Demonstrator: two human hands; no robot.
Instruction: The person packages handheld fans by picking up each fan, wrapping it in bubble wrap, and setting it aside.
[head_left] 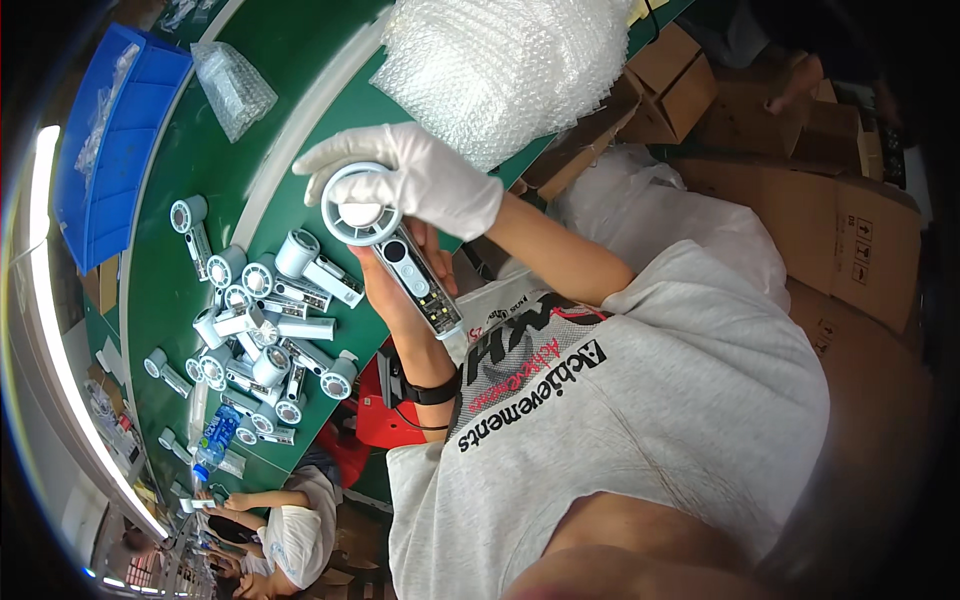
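Observation:
A light blue and silver handheld fan [408,270] is held in front of my chest, its round head up and to the left. My left hand [381,288], bare, is closed around the handle from behind, with fingertips showing along the far side. The handle has a dark round spot, a button and small light parts under a clear cover. My right hand [405,175], in a white glove, is at the fan's ringed head, thumb and fingers about its upper rim. How firmly it grips is partly hidden.
Several similar fans [270,365] lie heaped on the green table [325,130], near a blue-labelled bottle [217,436]. A bubble wrap stack [510,60], a bubble bag [232,88] and a blue bin [110,160] surround it. Cardboard boxes [800,220] stand right; another person [300,530] sits lower left.

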